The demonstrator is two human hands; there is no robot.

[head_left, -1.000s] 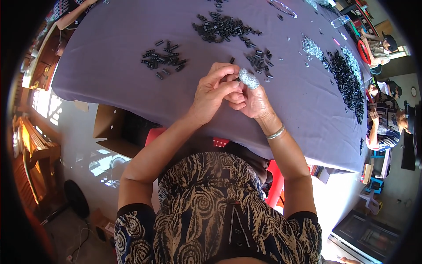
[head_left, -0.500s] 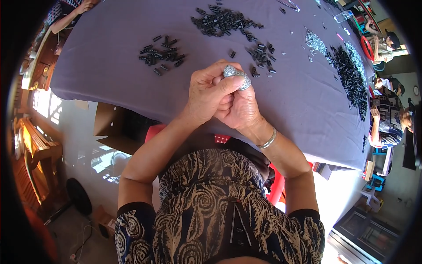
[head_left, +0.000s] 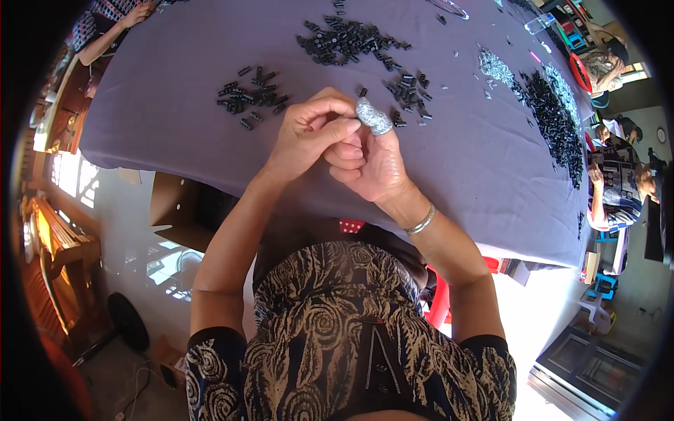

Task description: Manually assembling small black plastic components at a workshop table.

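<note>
Two bare hands meet over a table [head_left: 477, 175] draped in purple-grey cloth. The left hand [head_left: 298, 144] brings thumb and forefinger together against the silvery cover [head_left: 374, 121] worn on the thumb of the right hand [head_left: 373, 167], whose other fingers curl inward; whether either hand grips a small piece between the fingertips cannot be told. A silver-coloured bangle [head_left: 422, 221] circles the right wrist.

Beyond the hands, short black cylinders lie on the cloth: a loose pile [head_left: 251, 92] ahead of the left hand, a larger heap [head_left: 344, 41] farther back, a small cluster [head_left: 407, 91] beyond the right hand and a single cylinder [head_left: 362, 92] just past the thumb cover. Any markings on them are too small to read.

Toward the table's right edge, a long dark heap [head_left: 554, 119] lies beside shiny pale pieces [head_left: 496, 67], near a red basin [head_left: 579, 72]. A co-worker's hand [head_left: 138, 14] rests at the far left edge. Below the table, at left, stands an open cardboard box [head_left: 170, 200].
</note>
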